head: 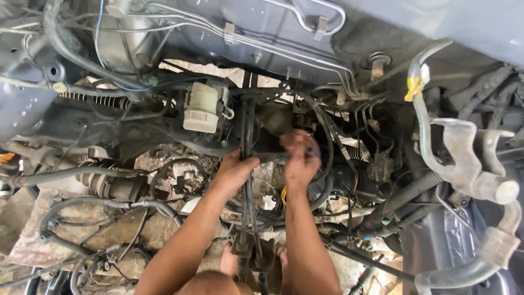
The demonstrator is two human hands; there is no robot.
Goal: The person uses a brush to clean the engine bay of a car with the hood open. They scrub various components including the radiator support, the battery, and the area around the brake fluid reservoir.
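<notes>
The black bar [246,147] stands upright in the middle of the engine bay, and my left hand [233,172] is wrapped tight around it. My right hand [299,158] is blurry beside it, so I cannot tell its grip. Black hoses [109,205] and wires crowd around. A white plastic tank [202,106] sits up left.

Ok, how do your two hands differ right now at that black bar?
The left hand wraps around the upright black bar and looks sharp. The right hand sits higher, beside the bar, blurred, so its grip is unclear. Both are bare and reach into the stripped engine bay.
</notes>
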